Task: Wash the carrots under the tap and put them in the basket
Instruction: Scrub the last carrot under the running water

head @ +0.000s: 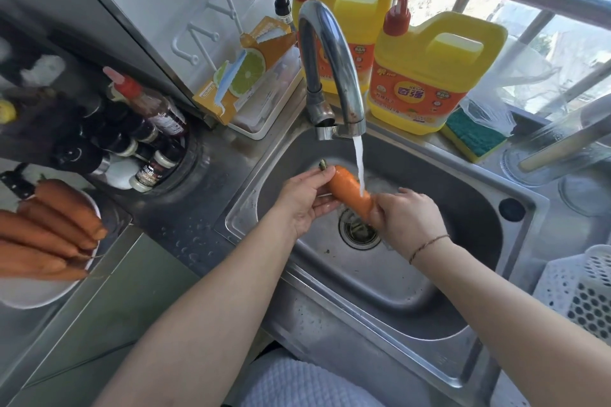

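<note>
Rinse step: stubby orange carrot [350, 195] sits under the water stream [358, 168] from the curved chrome tap [330, 63], over the drain [358, 231] of the stainless steel sink [429, 277]. Left hand [302, 205] grip is closed on the stem end, right hand [406, 218] grip wrapped round the tip. Best to roll it between both grips so every side meets the stream, rubbing dirt off. Unwashed orange carrots [49, 231] piled on a white plate [39, 291] at 9 o'clock on the steel tabletop [185, 235]; white perforated plastic basket [582, 294] at 3 o'clock. Yellow detergent jugs [429, 76] by the window at 12.
</note>
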The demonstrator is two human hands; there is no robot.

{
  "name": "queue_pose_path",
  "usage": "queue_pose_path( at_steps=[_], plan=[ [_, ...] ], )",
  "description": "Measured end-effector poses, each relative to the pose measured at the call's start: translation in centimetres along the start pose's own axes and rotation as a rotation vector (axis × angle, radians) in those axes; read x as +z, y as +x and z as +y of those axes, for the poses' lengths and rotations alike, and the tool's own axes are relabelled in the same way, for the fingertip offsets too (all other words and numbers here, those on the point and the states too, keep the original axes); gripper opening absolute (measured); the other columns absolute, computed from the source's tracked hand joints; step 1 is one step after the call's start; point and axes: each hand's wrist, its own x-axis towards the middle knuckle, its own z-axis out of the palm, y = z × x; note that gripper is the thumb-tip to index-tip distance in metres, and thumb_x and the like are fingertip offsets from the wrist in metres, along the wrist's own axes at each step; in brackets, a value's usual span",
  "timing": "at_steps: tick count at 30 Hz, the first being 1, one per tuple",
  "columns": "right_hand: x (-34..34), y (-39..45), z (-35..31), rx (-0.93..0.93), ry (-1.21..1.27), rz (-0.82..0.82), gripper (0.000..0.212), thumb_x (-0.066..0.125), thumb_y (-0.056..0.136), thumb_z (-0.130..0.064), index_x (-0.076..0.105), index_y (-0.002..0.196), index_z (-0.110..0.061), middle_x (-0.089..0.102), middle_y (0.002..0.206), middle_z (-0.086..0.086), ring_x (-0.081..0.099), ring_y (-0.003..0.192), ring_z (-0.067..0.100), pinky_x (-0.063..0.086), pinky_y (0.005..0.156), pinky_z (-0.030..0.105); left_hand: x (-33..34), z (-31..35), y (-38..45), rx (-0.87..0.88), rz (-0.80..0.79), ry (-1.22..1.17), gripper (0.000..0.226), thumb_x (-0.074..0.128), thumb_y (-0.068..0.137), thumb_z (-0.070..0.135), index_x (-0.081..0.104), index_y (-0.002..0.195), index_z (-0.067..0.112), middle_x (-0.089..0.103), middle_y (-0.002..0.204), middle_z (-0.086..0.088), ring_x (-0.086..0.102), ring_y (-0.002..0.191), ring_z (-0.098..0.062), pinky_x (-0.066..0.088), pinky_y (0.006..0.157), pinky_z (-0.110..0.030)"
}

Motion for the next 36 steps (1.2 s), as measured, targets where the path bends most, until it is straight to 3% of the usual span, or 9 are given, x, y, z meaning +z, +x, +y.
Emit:
queue_pose_path(
  at_steps=[3, 5, 12, 16, 21, 27, 30, 34, 36],
  plan=[
    [-1.0, 0.3, 0.8, 0.289, 0.423, -0.218, 0.024, 0.054, 0.093, -0.028, 0.077, 0.098, -0.030, 0.074, 0.082, -0.005, 0.068, 0.077, 0.016, 0.058, 0.077, 0.035, -0.5, 0.2, -0.1, 0.004, -0.054, -0.011, 0.029, 0.067, 0.092, 0.014, 0.066, 0.121, 0.012, 0.071, 0.102, -0.014, 0.072, 0.085, -0.025, 0.062, 0.070, -0.032],
    [-1.6, 0.5, 1.0, 0.381, 0.598, -0.255, 0.017, 0.064, 0.092, -0.029, 0.073, 0.105, -0.036, 0.073, 0.089, -0.010, 0.069, 0.081, 0.010, 0.060, 0.077, 0.034, -0.5, 0.2, -0.4, -0.005, -0.095, -0.011, 0.024, 0.065, 0.094, 0.012, 0.067, 0.117, 0.013, 0.072, 0.103, -0.013, 0.073, 0.085, -0.024, 0.062, 0.072, -0.034],
    [-1.6, 2.0, 0.2, 0.505, 0.639, -0.182, 0.011, 0.066, 0.079, -0.042, 0.073, 0.088, -0.039, 0.073, 0.082, -0.013, 0.070, 0.077, 0.009, 0.060, 0.079, 0.038, 0.8, 0.4, -0.7, -0.082, -0.095, -0.044, 0.037, 0.061, 0.096, 0.019, 0.059, 0.131, 0.004, 0.072, 0.099, -0.019, 0.073, 0.082, -0.026, 0.063, 0.072, -0.035],
    [-1.8, 2.3, -0.9, 0.472, 0.554, -0.222, 0.026, 0.062, 0.076, -0.057, 0.074, 0.092, -0.039, 0.073, 0.079, -0.013, 0.069, 0.075, 0.009, 0.060, 0.074, 0.037, 0.5, 0.7, -0.6, -0.157, -0.110, -0.060, 0.018, 0.061, 0.097, 0.020, 0.065, 0.110, 0.009, 0.074, 0.087, -0.019, 0.074, 0.076, -0.029, 0.062, 0.074, -0.039],
    [-2.0, 1.8, -1.4, 0.437, 0.596, -0.280, 0.036, 0.058, 0.075, -0.076, 0.075, 0.083, -0.046, 0.072, 0.067, -0.011, 0.070, 0.068, 0.012, 0.061, 0.068, 0.036, 0.0, 0.7, -0.3, -0.172, -0.093, -0.064, 0.009, 0.061, 0.096, 0.017, 0.067, 0.099, 0.011, 0.074, 0.084, -0.017, 0.073, 0.076, -0.030, 0.062, 0.071, -0.041],
    [-2.1, 2.0, -1.6, 0.459, 0.626, -0.216, 0.029, 0.056, 0.069, -0.072, 0.072, 0.074, -0.049, 0.073, 0.068, -0.009, 0.069, 0.071, 0.013, 0.060, 0.071, 0.035, 0.5, 0.5, -0.4, -0.147, -0.127, -0.041, 0.010, 0.061, 0.097, 0.017, 0.067, 0.099, 0.009, 0.074, 0.089, -0.017, 0.072, 0.082, -0.029, 0.062, 0.073, -0.040],
    [-2.7, 2.0, -1.7, 0.443, 0.684, -0.269, 0.029, 0.058, 0.076, -0.060, 0.076, 0.092, -0.044, 0.073, 0.066, -0.008, 0.070, 0.068, 0.010, 0.061, 0.069, 0.031, 0.2, 1.2, -0.2, -0.135, -0.126, -0.032, 0.010, 0.060, 0.097, 0.018, 0.066, 0.101, 0.010, 0.073, 0.090, -0.016, 0.072, 0.082, -0.029, 0.061, 0.074, -0.040],
    [-2.4, 2.6, -1.7, 0.448, 0.625, -0.221, 0.038, 0.057, 0.071, -0.074, 0.076, 0.086, -0.045, 0.073, 0.066, -0.010, 0.070, 0.065, 0.010, 0.061, 0.066, 0.033, 0.5, 1.0, -0.4, -0.142, -0.120, -0.074, 0.020, 0.060, 0.097, 0.017, 0.063, 0.113, 0.006, 0.072, 0.092, -0.019, 0.072, 0.080, -0.031, 0.063, 0.071, -0.041],
    [-2.3, 2.6, -1.7, 0.455, 0.647, -0.222, 0.036, 0.061, 0.076, -0.068, 0.077, 0.092, -0.040, 0.073, 0.066, -0.007, 0.069, 0.065, 0.010, 0.061, 0.066, 0.031, 0.4, 1.0, -0.3, -0.134, -0.122, -0.069, 0.020, 0.060, 0.097, 0.018, 0.064, 0.112, 0.005, 0.072, 0.092, -0.019, 0.072, 0.079, -0.030, 0.063, 0.069, -0.040]
  ],
)
